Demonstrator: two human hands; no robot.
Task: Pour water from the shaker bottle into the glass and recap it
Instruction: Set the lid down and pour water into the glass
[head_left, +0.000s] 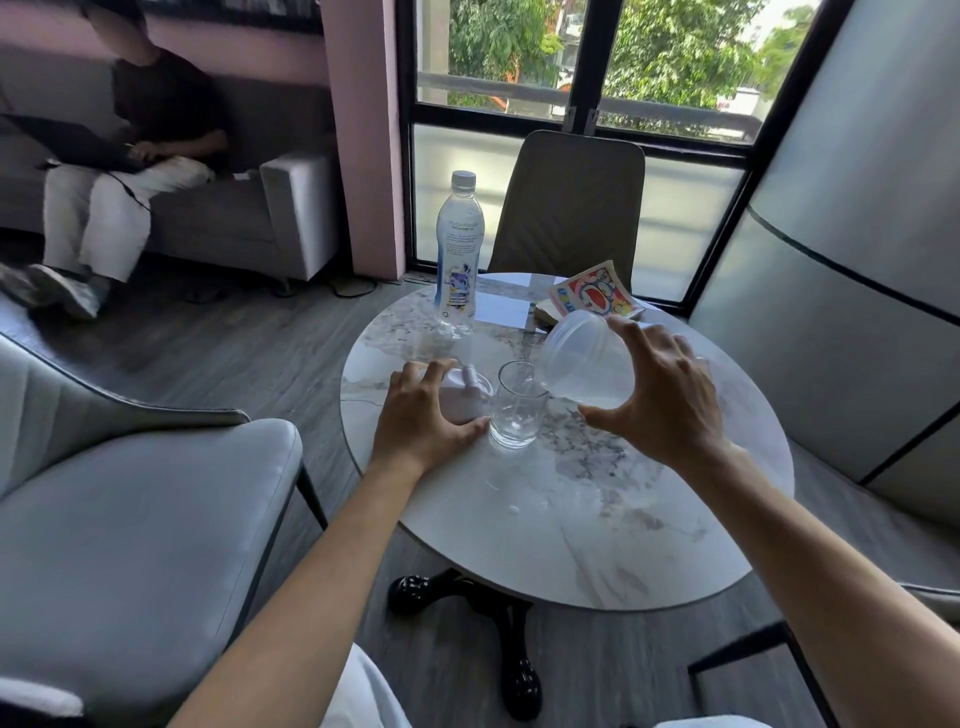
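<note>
Here, right hand (670, 395) tips translucent shaker bottle (587, 364) over, perhaps touching, cylindrical glass (517, 408).

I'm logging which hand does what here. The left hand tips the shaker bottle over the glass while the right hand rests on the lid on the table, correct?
Not quite: the hands are swapped. In the head view the right hand tips the shaker bottle over the glass, while the left hand rests on the lid on the table.
</note>
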